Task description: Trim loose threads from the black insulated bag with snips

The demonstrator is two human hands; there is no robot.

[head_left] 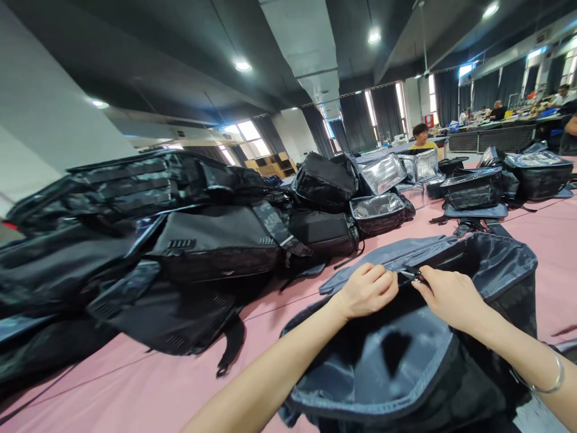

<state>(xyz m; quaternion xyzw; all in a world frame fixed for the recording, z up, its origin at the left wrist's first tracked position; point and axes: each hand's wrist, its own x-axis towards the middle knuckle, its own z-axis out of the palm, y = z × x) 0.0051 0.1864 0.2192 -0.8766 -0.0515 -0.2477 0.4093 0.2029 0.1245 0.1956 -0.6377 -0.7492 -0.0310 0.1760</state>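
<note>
An open black camouflage bag (478, 367) with a blue-grey lining stands right in front of me, its flap (383, 255) folded back on the far side. Over the bag's mouth, my left hand (370, 291) is closed, fingers pinched at the far rim; what they pinch is too small to make out. My right hand (451, 294) faces it, closed round a small dark tool (420, 276) with a pale narrow tip that looks like thread snips. The tip lies in the short gap between both hands. A bracelet circles my right wrist.
Black bags (216, 240) are piled high along the left on the pink-covered table (130, 385). Several bags with silver linings (383, 171) stand farther back. Beyond them a person in yellow (424, 144) is at the far side. A loose strap (232, 346) hangs off the pile.
</note>
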